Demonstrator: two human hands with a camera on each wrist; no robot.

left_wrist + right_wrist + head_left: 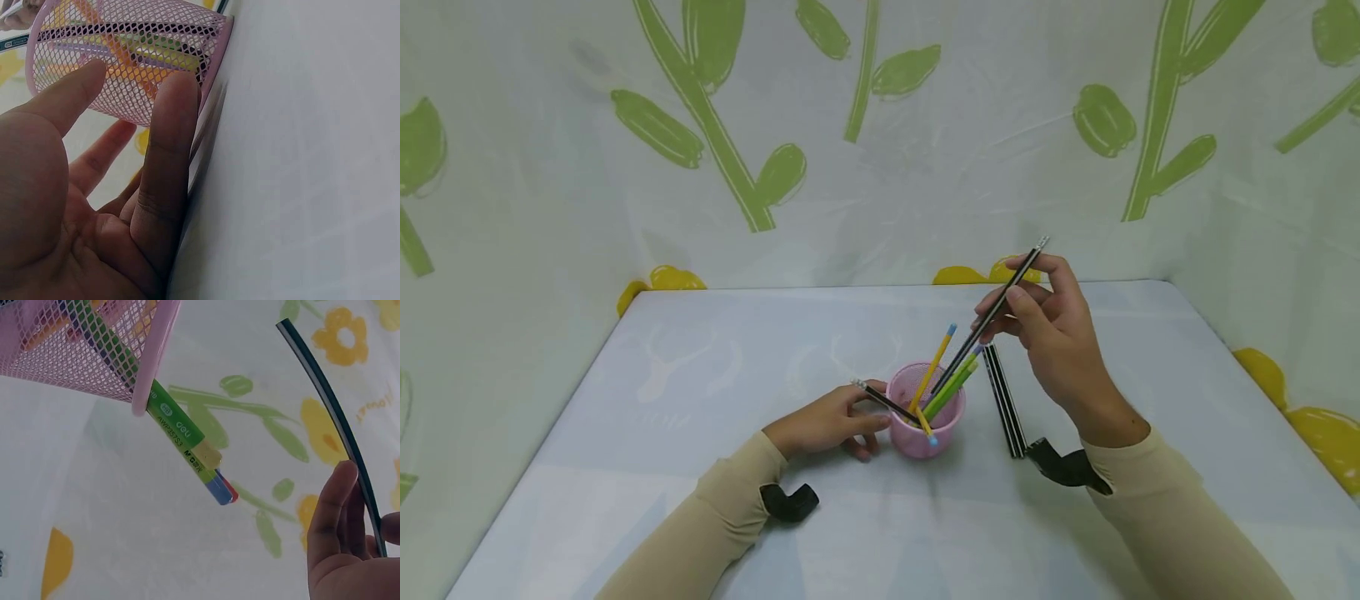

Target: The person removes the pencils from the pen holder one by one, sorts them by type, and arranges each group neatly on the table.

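A pink mesh pen cup (925, 443) stands on the table. Green pencils (951, 390), a yellow pencil (936, 358) with a blue end and a black pencil (887, 402) lean out over its rim. My left hand (835, 421) rests beside the cup, its extended fingertips right at the mesh (131, 94). Between thumb and fingers, my right hand (1060, 333) pinches a black-and-white striped pencil (1000, 304), held slanted. Its lower end overlaps the cup's opening in the head view; the right wrist view shows that pencil (319, 387) apart from the cup wall.
Striped black pencils (1006, 404) lie side by side on the white table (715, 333), right of the cup and under the right forearm. Behind the table hangs a white backdrop (925, 192) with green leaves and yellow flowers. Black straps (790, 503) show at both wrists.
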